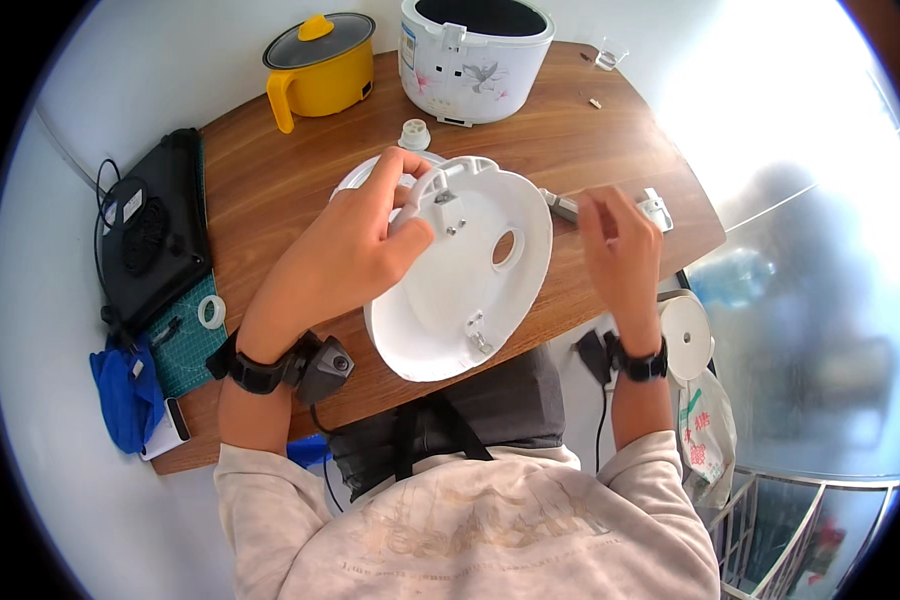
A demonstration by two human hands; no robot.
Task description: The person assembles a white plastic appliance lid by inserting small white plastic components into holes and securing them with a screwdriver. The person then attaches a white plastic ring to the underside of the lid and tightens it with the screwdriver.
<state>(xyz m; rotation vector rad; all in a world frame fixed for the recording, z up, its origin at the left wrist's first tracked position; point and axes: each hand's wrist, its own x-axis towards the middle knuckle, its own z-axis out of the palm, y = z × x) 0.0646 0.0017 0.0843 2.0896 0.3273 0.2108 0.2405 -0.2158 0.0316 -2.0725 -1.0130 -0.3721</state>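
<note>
My left hand (355, 235) is closed on the upper rim of a white plastic rice cooker lid (430, 290), which is tilted above the near side of the table. Its inner side faces me, with a round hole, small screws and metal fittings. To the lid's right, my right hand (618, 235) is raised with its fingers curled together; whatever is between them is too small or hidden to make out. A grey tool handle (560, 206) lies beside those fingers. Behind the lid, a white round part (355, 178) is partly covered by my left hand. A small white cap (414, 135) stands beyond it.
A white flowered rice cooker body (475, 75) stands at the back beside a yellow pot (325, 85). On the left are a black device (155, 220), a green mat (185, 340) and a tape roll (211, 312). A white latch-like part (655, 210) lies near the right edge.
</note>
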